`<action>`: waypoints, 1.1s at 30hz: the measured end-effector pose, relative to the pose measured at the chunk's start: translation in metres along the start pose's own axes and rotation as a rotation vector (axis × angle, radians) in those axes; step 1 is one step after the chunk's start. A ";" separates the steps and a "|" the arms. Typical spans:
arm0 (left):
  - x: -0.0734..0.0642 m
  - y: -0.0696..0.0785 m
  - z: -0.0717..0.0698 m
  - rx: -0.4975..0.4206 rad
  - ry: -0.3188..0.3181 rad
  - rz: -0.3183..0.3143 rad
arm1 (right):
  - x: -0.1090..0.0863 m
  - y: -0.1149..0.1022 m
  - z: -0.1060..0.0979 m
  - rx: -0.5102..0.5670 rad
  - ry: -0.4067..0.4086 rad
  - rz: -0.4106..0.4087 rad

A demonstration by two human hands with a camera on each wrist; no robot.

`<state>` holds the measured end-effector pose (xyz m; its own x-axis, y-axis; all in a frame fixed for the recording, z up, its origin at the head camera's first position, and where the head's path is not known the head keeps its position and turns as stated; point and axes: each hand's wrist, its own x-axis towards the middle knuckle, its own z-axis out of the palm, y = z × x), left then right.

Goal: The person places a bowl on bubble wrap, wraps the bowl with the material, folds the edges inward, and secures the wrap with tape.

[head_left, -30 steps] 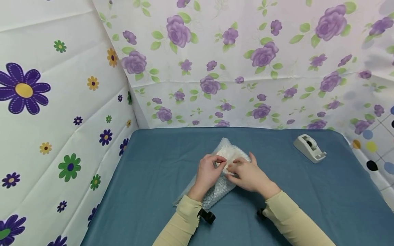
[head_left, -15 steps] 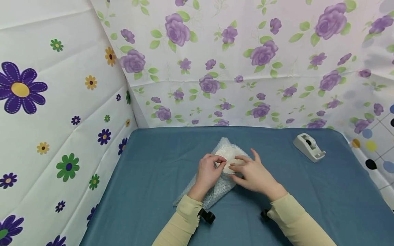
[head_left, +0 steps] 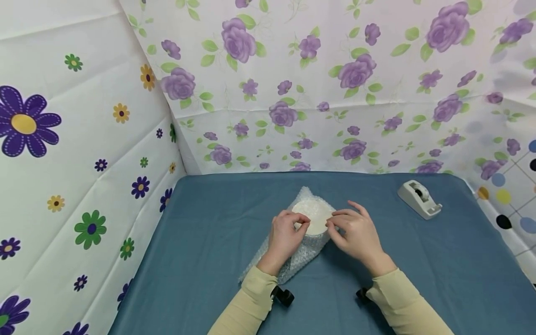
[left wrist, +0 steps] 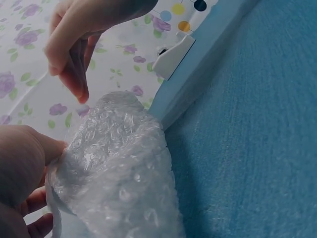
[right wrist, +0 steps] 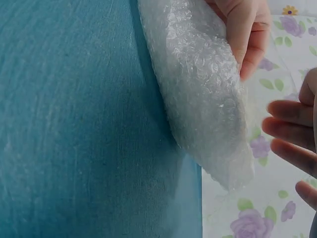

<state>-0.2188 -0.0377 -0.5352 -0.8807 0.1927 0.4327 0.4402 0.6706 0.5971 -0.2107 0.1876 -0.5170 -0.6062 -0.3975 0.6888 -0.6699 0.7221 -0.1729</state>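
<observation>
A sheet of clear bubble wrap (head_left: 307, 253) lies folded around a round cream-coloured thing (head_left: 316, 215), whose flat disc-like face shows in the head view; its kind is unclear. My left hand (head_left: 285, 238) pinches the edge of the wrap with thumb and forefinger at the disc's left side. In the left wrist view the thumb of that left hand (left wrist: 22, 163) touches the bubble wrap (left wrist: 124, 168). At the disc's right edge hovers my right hand (head_left: 356, 232), its fingers loosely extended. The right wrist view shows these fingers (right wrist: 290, 130) apart from the wrap.
A white tape dispenser (head_left: 420, 199) stands at the back right of the blue cloth-covered table (head_left: 201, 242). Flowered curtains (head_left: 259, 93) hang behind the table and along its left side. A black wrist strap mount (head_left: 283, 296) shows below the left cuff.
My right hand has drawn back to the right, off the disc, uncovering more of its face. The left hand stays at the wrap. The head view has shifted slightly.
</observation>
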 end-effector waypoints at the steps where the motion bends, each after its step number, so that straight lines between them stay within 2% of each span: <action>1: 0.000 0.000 0.000 0.005 -0.001 0.001 | 0.000 0.000 0.000 -0.008 0.018 0.003; 6: -0.001 0.002 -0.002 0.032 -0.013 0.011 | 0.002 0.000 0.002 -0.019 0.051 0.024; 13: -0.001 0.002 -0.003 0.074 -0.057 0.025 | 0.004 -0.002 0.006 -0.019 -0.065 0.047; 18: -0.001 0.001 -0.003 0.081 -0.082 0.039 | 0.004 -0.004 0.007 -0.023 -0.119 0.063; 27: 0.000 0.000 -0.004 0.109 -0.091 0.061 | 0.005 -0.005 0.010 -0.008 -0.206 0.066; 33: 0.000 0.000 -0.005 0.117 -0.086 0.062 | 0.006 -0.005 0.012 -0.010 -0.275 0.040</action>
<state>-0.2180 -0.0409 -0.5317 -0.8662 0.2938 0.4042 0.4755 0.7334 0.4858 -0.2164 0.1750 -0.5206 -0.7269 -0.5064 0.4639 -0.6394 0.7456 -0.1881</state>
